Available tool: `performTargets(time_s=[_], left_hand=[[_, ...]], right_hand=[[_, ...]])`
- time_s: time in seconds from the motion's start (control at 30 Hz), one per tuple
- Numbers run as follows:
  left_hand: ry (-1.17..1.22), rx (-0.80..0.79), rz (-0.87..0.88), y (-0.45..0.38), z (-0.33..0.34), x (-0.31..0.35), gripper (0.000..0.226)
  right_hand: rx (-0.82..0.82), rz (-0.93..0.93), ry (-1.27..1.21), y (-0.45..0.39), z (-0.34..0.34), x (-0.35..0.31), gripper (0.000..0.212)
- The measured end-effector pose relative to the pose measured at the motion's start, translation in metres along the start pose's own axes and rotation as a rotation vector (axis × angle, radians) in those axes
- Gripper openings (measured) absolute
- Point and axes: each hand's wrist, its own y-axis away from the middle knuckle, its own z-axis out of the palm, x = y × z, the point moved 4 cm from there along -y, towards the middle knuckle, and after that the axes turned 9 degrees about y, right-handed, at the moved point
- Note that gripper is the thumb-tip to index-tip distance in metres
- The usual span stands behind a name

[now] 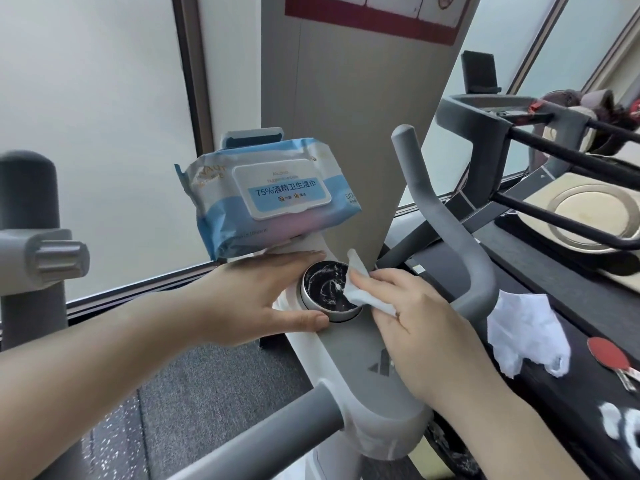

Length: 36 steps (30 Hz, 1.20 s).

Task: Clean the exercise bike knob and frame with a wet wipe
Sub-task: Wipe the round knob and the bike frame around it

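The round knob (pixel 325 289) sits on the grey and white bike frame (pixel 349 355); its black top is streaked with white smears and ringed in silver. My left hand (pixel 256 296) frames the knob's left side, thumb and straight fingers against its rim. My right hand (pixel 415 320) pinches a white wet wipe (pixel 360 289) and presses it onto the knob's right part. A blue and white wet-wipe pack (pixel 270 195) rests on the bike's holder just behind the knob, its lid shut.
Grey handlebars (pixel 446 230) curve up right of the knob and another bar (pixel 277 431) crosses the bottom. A crumpled white bag (pixel 526 330) and a red paddle (pixel 609 351) lie on the black treadmill at right. A grey post (pixel 31 244) stands at left.
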Motion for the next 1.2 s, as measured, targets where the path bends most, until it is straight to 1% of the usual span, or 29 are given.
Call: performTargets(time_s=[0.07, 0.2, 0.37, 0.47, 0.6, 0.77, 0.87, 0.97, 1.1, 1.2], left_hand=[[-0.006, -0.003, -0.003, 0.0, -0.001, 0.0, 0.089], [-0.008, 0.005, 0.003, 0.0, -0.001, -0.001, 0.087], [-0.019, -0.005, -0.005, 0.0, 0.002, -0.003, 0.09], [-0.009, -0.002, 0.003, 0.001, 0.0, 0.0, 0.084], [-0.009, -0.001, 0.01, 0.0, -0.001, 0.0, 0.081], [-0.009, 0.006, 0.017, 0.001, -0.001, 0.001, 0.083], [0.0, 0.006, 0.026, 0.001, -0.002, 0.002, 0.084], [-0.008, 0.009, 0.026, 0.0, -0.002, 0.002, 0.085], [-0.002, 0.007, 0.012, 0.001, -0.001, 0.001, 0.085], [-0.01, 0.008, 0.01, 0.001, -0.001, 0.001, 0.087]], right_hand=[[0.013, -0.008, 0.028, 0.011, 0.001, -0.003, 0.045], [0.138, -0.077, 0.073, 0.024, 0.0, -0.011, 0.049], [0.108, -0.025, 0.101, 0.004, 0.004, -0.009, 0.051], [0.185, -0.045, 0.207, 0.017, 0.001, -0.019, 0.048], [0.236, -0.079, 0.231, 0.022, 0.001, -0.019, 0.051], [0.187, -0.066, 0.239, 0.001, 0.008, -0.015, 0.055], [0.221, -0.082, 0.274, 0.014, 0.004, -0.026, 0.053], [0.258, -0.106, 0.251, 0.022, 0.004, -0.027, 0.053], [0.225, -0.07, 0.186, 0.002, 0.009, -0.013, 0.053], [0.234, -0.073, 0.208, 0.006, 0.008, -0.015, 0.054]])
